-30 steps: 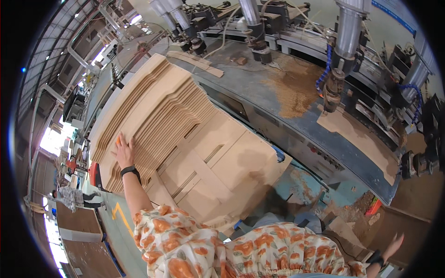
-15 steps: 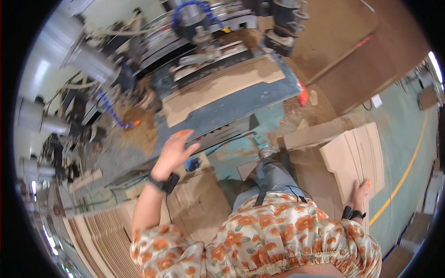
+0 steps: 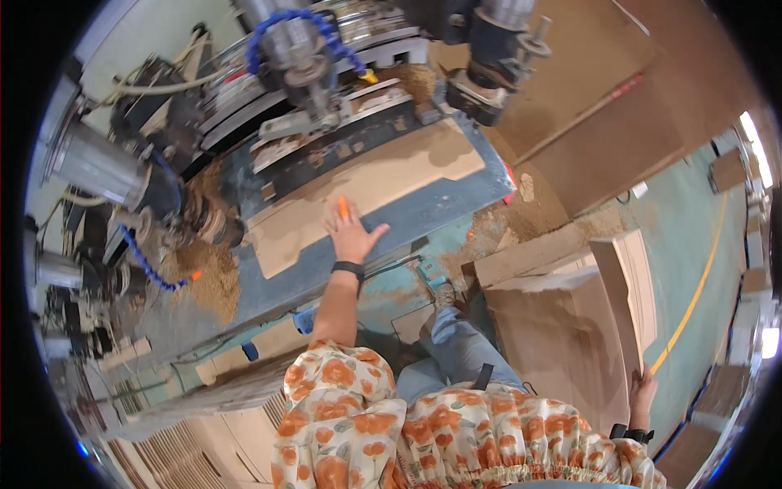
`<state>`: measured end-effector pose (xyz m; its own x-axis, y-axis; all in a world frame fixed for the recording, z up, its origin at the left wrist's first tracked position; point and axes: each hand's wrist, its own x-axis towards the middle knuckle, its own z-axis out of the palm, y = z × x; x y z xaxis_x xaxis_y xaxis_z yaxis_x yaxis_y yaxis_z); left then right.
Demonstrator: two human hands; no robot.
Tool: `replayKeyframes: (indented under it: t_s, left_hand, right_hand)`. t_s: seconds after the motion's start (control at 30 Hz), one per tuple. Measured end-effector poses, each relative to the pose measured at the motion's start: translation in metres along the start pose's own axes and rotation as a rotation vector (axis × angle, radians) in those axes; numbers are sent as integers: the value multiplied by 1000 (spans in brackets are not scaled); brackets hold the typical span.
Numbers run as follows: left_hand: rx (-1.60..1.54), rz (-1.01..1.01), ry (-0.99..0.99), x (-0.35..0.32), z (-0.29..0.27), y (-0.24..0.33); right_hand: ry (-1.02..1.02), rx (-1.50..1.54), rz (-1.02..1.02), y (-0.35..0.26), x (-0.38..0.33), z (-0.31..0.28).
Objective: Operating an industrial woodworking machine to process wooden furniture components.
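Left hand [image 3: 352, 240], fingers spread, over shaped board [image 3: 407, 173] near front edge of worktop [image 3: 436, 204]; right hand [image 3: 643, 394], pinching near end of tilted board [image 3: 617, 306]; step, by my eye, steadying one, holding another; next move, seemingly needing sure right-hand grip.

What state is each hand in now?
Left hand: open, partly over the light panel on the machine table.
Right hand: closed on the near edge of a board.
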<state>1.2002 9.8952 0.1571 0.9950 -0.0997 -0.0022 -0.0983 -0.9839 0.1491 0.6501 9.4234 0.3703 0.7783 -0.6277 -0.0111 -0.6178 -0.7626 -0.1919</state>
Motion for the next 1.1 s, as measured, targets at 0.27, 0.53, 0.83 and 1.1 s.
replayKeyframes:
  t_s: [0.27, 0.53, 0.83, 1.1]
  left_hand:
    - [65, 291, 197, -126, 31, -71]
    - [8, 445, 76, -222, -140, -120]
    - [466, 366, 59, -333, -307, -143]
    - [857, -325, 354, -522, -400, -174]
  right_hand:
    - [-32, -13, -664, -244, 207, 31]
    - [-169, 0, -1146, -445, 286, 201]
    - [15, 129, -1340, -545, 317, 327]
    - [-130, 254, -1357, -586, 291, 342]
